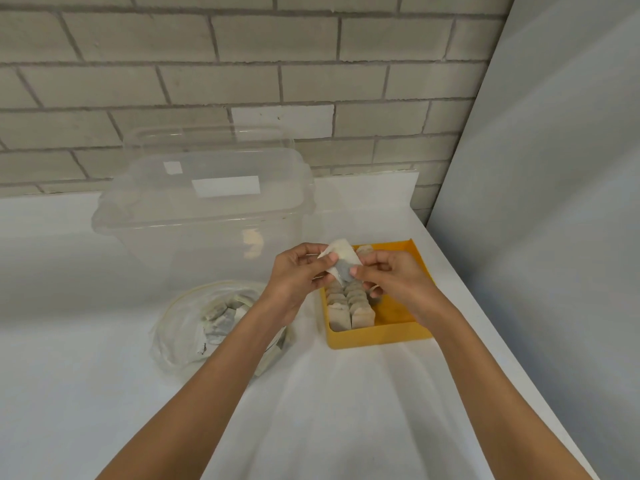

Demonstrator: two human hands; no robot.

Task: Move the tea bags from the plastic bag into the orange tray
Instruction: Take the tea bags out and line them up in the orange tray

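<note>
Two hands meet over the far-left part of the orange tray (381, 336), sharing one tea bag (343, 261): the left hand (298, 275) pinches its left edge between thumb and curled fingers, and the right hand (388, 275) pinches its near-right corner. The tea bag is held tilted in the air, above the tray and not touching its contents. Under the right hand's lower fingers a small pale loop shows, possibly a string or tag; it is too small to tell. In the tray, two rows of tea bags (349, 306) stand on edge along the left side, running from the near wall toward the hands, while the right side shows bare orange floor. To the left and nearer the viewer, the plastic bag (180, 327) lies open on the white table (329, 410), with a heap of loose tea bags (221, 317) inside. A clear lidded container (204, 230) stands behind the bag, against the brick wall (311, 81). Judged from this layout, the transfer is well under way but unfinished: the held bag awaits placing, and the heap awaits moving.
</note>
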